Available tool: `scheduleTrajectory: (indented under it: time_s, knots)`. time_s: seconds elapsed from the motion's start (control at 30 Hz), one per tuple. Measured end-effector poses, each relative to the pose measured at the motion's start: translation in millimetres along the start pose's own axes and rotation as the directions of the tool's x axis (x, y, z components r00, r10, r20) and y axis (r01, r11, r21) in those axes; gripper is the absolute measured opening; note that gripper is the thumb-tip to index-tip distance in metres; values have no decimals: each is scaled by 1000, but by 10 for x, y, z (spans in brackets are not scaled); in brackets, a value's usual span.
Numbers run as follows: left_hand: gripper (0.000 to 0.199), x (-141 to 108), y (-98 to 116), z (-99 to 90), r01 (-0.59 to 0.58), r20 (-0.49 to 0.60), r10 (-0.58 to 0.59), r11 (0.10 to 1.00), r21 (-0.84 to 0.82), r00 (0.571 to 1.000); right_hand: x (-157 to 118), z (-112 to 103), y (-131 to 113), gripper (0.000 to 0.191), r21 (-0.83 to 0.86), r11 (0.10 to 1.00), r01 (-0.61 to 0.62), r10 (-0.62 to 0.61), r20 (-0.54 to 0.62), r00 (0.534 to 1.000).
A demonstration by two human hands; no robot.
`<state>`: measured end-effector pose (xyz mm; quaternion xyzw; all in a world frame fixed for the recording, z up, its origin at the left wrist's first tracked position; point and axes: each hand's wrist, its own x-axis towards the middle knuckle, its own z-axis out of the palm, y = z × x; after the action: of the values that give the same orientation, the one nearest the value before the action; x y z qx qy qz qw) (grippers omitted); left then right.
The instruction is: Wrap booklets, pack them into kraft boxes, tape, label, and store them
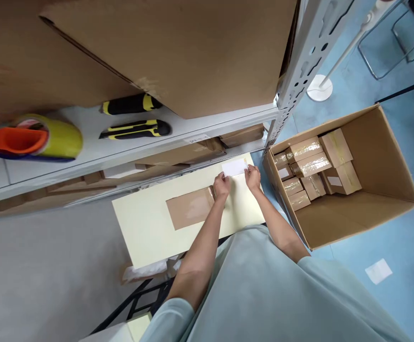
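A white paper label is stretched between my two hands over the cream tabletop. My left hand pinches its lower left corner, with the fingers closed. At the label's right edge my right hand is also closed in a pinch. A flat brown cardboard box with a strip of clear tape lies on the tabletop, just left of my left hand and forearm. Whether the label touches the tabletop, I cannot tell.
A large open carton on the right holds several small taped boxes. Ahead, a metal shelf carries two box cutters, a yellow tape roll and big cartons. A shelf post rises near the carton.
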<state>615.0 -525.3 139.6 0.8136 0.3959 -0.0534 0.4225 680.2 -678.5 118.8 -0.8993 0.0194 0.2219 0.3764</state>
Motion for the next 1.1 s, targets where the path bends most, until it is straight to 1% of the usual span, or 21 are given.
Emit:
scheduleTrajectory:
  time_s: [0.07, 0.13, 0.2, 0.33, 0.4, 0.47, 0.57, 0.63, 0.7, 0.73, 0.77, 0.83, 0.9, 0.93, 1.0, 1.07, 1.1]
  knots:
    - [22, -2, 8, 31, 52, -79, -52, 999, -10, 996, -10, 7, 2, 33, 1, 1000, -3, 3, 3, 1000]
    - [20, 1, 30, 44, 85, -133, -86, 996, -16, 987, -8, 11, -4, 33, 3, 1000, -2, 2, 6, 1000]
    - [20, 4, 64, 38, 95, -155, -97, 995, -19, 983, 3, 12, -16, 32, 5, 1000, 1, -1, 8, 1000]
    - [24, -33, 157, -17, 81, -152, -82, 997, -14, 985, 29, -1, -47, 30, 16, 1000, 5, -5, 20, 1000]
    - [26, -79, 213, -58, 56, -157, -58, 998, -15, 986, 26, -18, -66, 30, 25, 1000, 11, -12, 33, 999]
    - [28, -136, 275, -100, 27, -190, -31, 999, -22, 981, 3, -44, -95, 32, 37, 999, 26, -27, 24, 999]
    - [29, -222, 373, -151, -40, -261, 33, 999, -22, 965, -69, -100, -184, 35, 81, 992, 94, -88, -68, 994]
    - [27, -276, 432, -169, -88, -283, 80, 996, -13, 956, -128, -140, -289, 33, 152, 975, 160, -145, -107, 984]
    - [23, -339, 483, -170, -149, -281, 145, 989, 6, 949, -178, -182, -424, 31, 238, 951, 197, -183, -83, 980]
    - [20, -376, 507, -163, -195, -277, 193, 981, 21, 941, -194, -207, -495, 31, 266, 944, 196, -184, -69, 981]
    - [18, -416, 529, -151, -254, -269, 255, 966, 40, 929, -203, -239, -559, 31, 279, 943, 183, -173, -62, 983]
    - [18, -492, 571, -119, -387, -236, 395, 919, 81, 888, -194, -336, -645, 28, 265, 952, 151, -138, -68, 988]
    - [23, -529, 604, -80, -485, -176, 496, 868, 105, 850, -153, -492, -644, 25, 218, 968, 128, -109, -96, 989]
    - [27, -518, 615, -61, -512, -142, 524, 851, 115, 840, -122, -589, -609, 25, 191, 974, 119, -100, -109, 989]
    - [34, -415, 626, -17, -536, -51, 549, 829, 157, 834, -47, -804, -487, 25, 140, 985, 98, -78, -141, 987]
    - [46, -212, 619, 40, -556, 99, 549, 799, 228, 830, 36, -1007, -334, 25, 99, 992, 72, -55, -167, 984]
    - [56, -86, 610, 76, -577, 198, 542, 773, 265, 817, 79, -1090, -261, 25, 82, 995, 63, -48, -178, 983]
